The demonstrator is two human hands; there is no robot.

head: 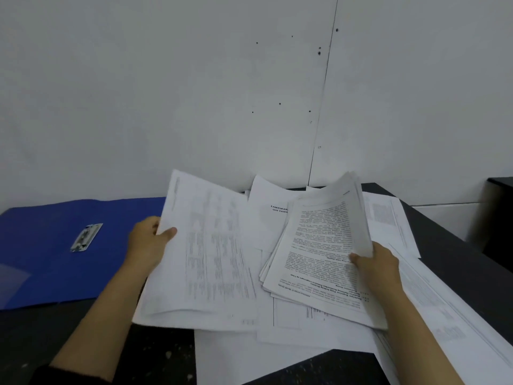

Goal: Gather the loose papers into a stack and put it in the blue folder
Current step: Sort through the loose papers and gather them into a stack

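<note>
head view – left hand (148,240) pinches one sheet (205,254), right hand (374,266) grips a sheaf (319,245).

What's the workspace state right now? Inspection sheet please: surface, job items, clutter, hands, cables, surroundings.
Surface: dark table, pale specks near the front edge.
Job's things: blue folder lies open and flat on the left, metal clip on it, no papers inside. Loose papers spread over the table's right half, overlapping.
Clutter: nothing seen beyond the papers.
Grippers: left hand holds a table-printed sheet by its left edge; right hand holds a fanned text-page bundle, raised.
Cables: nothing seen.
Surroundings: pale wall with a vertical seam and small dark marks; dark furniture edge at far right.
</note>
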